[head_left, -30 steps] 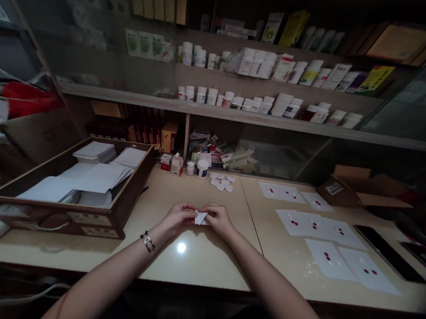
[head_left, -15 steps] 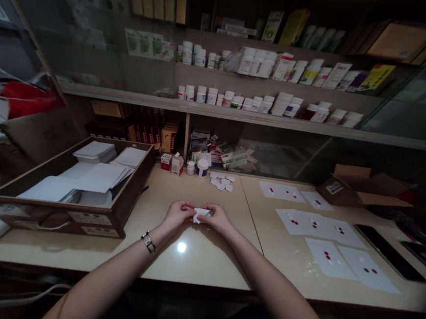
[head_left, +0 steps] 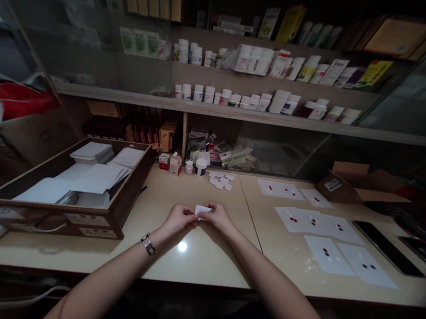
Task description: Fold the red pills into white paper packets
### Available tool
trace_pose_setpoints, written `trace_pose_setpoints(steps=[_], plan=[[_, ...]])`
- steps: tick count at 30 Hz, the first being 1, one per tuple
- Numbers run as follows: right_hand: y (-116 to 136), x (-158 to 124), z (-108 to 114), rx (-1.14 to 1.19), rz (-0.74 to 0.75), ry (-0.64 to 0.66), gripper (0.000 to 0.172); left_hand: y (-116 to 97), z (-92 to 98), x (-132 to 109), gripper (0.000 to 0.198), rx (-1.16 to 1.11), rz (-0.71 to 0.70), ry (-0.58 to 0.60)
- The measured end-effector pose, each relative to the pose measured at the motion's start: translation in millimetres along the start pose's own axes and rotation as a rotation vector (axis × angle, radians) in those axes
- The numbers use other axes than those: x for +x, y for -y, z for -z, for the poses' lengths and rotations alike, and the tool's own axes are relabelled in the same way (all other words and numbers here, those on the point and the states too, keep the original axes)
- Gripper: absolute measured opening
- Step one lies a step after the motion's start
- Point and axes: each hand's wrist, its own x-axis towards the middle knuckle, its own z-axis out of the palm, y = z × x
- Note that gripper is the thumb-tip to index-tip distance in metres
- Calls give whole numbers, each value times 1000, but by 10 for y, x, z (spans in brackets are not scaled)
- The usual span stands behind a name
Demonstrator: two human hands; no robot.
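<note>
A small folded white paper (head_left: 203,209) is held between my two hands, above the middle of the table. My left hand (head_left: 179,219) pinches its left edge between thumb and fingers. From the other side my right hand (head_left: 219,216) grips it, thumb in front and fingers behind. Whether anything lies inside the fold is hidden. Beyond my hands lies a cluster of small folded paper packets (head_left: 220,181). To the right, several white paper sheets (head_left: 329,256) carry red and white pills (head_left: 325,253).
A wooden drawer (head_left: 115,220) with stacks of white paper stands at left. Behind are white bottles (head_left: 200,168) and small boxes (head_left: 175,164), below shelves of medicine bottles. At right lie a black phone (head_left: 388,248) and an open cardboard box (head_left: 338,186).
The paper has turned in my hands and now shows a flatter, straighter face. My left fingertips have moved slightly along its edge. The whole view has shifted a little.
</note>
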Motion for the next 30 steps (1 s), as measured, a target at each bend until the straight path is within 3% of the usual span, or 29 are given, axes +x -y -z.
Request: trace_pose_setpoints(steps=[9, 18, 30], plan=[[9, -14, -1, -33, 4, 15, 27, -8, 28, -7, 20, -78, 76, 36], [38, 5, 52, -47, 48, 74, 23, -87, -42, -102, 13, -49, 53, 102], [9, 8, 25, -10, 15, 91, 20, -115, -43, -130, 13, 179, -1, 136]])
